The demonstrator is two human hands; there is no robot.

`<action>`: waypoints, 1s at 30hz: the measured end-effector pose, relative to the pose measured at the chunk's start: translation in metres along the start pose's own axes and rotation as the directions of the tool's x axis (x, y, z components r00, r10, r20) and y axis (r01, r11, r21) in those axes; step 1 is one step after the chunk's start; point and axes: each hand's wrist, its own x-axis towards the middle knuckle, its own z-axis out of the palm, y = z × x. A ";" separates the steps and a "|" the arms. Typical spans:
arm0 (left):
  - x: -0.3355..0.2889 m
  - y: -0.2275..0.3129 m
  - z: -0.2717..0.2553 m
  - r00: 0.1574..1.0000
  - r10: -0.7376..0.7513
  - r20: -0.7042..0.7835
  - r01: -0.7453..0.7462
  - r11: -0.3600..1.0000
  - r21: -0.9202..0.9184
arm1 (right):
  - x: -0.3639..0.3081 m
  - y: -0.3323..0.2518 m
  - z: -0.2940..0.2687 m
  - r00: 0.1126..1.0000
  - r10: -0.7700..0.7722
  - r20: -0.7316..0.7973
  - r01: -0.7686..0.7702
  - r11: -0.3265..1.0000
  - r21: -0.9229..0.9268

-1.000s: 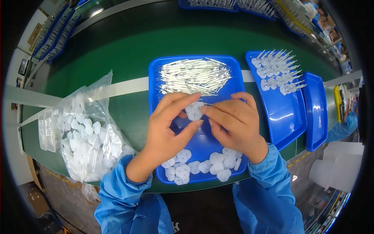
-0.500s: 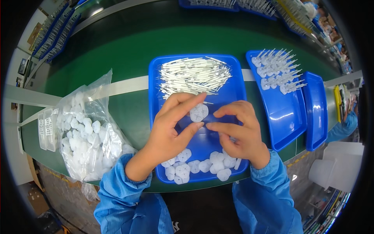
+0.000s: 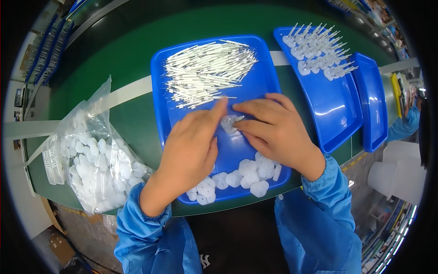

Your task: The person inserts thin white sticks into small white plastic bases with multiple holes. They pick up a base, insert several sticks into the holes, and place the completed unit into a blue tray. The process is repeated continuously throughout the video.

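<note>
A translucent white petal-edged disc [image 3: 228,125] is at the fingertips of my right hand [image 3: 278,130], whose thumb and forefinger close on its right side. My left hand [image 3: 189,148], slightly blurred, lies just left of the disc with its forefinger stretched forward and thumb apart. That fingertip is near a thin stick at the lower edge of the pile of white sticks with thin ends [image 3: 210,66]. Whether it touches the stick I cannot tell. Both hands are over a blue tray [image 3: 157,98]. More white discs [image 3: 248,173] lie along its near edge, partly behind my hands.
To the left, a clear plastic bag [image 3: 105,157] full of white discs rests on the green table [image 3: 123,36]. A second blue tray [image 3: 335,118] at right bears rows of discs with upright sticks, beside another blue tray [image 3: 374,105]. A white bin [image 3: 397,171] stands far right.
My left hand has let go of the disc and shifted left, its forefinger forward. My right hand has moved in and taken the disc. The view has shifted, so the trays appear higher.
</note>
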 end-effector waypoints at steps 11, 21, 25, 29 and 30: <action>0.025 0.011 0.000 0.997 0.037 0.071 -0.035 0.999 -0.022 | -0.015 0.018 -0.008 0.999 0.039 -0.012 -0.039 0.998 0.057; 0.037 0.010 0.010 0.990 0.106 0.097 -0.114 0.990 0.080 | -0.005 0.020 -0.005 0.991 -0.130 0.006 0.130 0.990 -0.044; 0.033 0.012 -0.002 0.993 0.085 0.084 -0.094 0.990 0.103 | -0.020 0.018 -0.024 0.994 -0.077 -0.079 0.065 0.988 -0.141; -0.001 -0.008 -0.022 0.998 0.057 -0.016 -0.053 0.985 0.164 | -0.059 0.064 -0.085 0.909 0.239 -0.340 -0.287 0.953 -0.096; -0.007 -0.011 -0.020 0.998 0.070 -0.012 -0.066 0.979 0.191 | -0.068 0.087 -0.095 0.857 0.383 -0.345 -0.442 0.891 -0.108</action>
